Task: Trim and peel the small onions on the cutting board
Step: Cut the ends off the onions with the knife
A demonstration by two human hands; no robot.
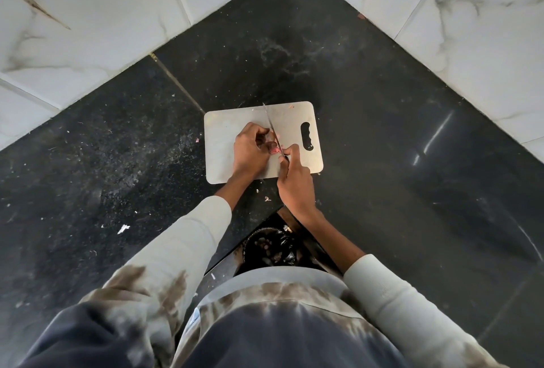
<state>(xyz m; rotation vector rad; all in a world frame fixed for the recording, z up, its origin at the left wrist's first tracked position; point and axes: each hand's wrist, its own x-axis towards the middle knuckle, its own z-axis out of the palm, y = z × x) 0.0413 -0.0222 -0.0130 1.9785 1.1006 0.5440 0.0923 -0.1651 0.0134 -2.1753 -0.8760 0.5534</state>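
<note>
A grey cutting board with a handle slot lies on the dark counter in the corner. My left hand rests on the board with its fingers curled round a small pink onion, which is mostly hidden. My right hand grips the handle of a knife. The thin blade runs up and away over the board, close against the onion and my left fingers.
White marble-look tiled walls close the corner on both sides. Peel scraps dot the black counter. Below the counter's edge, near my body, stands a dark bin with peelings in it.
</note>
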